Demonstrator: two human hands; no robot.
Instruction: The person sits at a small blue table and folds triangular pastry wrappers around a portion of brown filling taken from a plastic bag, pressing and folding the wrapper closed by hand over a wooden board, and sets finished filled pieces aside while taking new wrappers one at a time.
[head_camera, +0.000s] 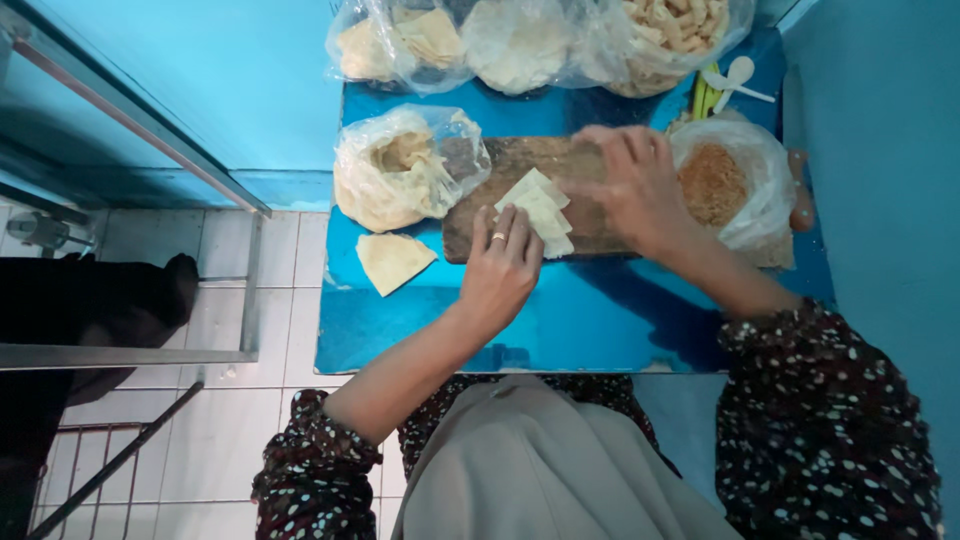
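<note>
Our left hand (503, 262) presses flat, fingers open, on the pale dough squares (540, 210) stacked on the wooden board (520, 160) atop the blue bench (580, 320). Our right hand (635, 185) pinches their far edge, beside a bag of crumbs (720, 180).

I am at a small food-preparation corner, likely a home kitchen or snack stall. My shiny blue table (560, 320) is squeezed between bright blue walls (880, 180) over a white tiled floor (230, 300). On it lie a worn wooden cutting board (520, 160), clear plastic bags of pale dough wrappers (400, 170), a bag of brown crumbly filling (715, 185) and white plastic spoons (735, 75).
</note>
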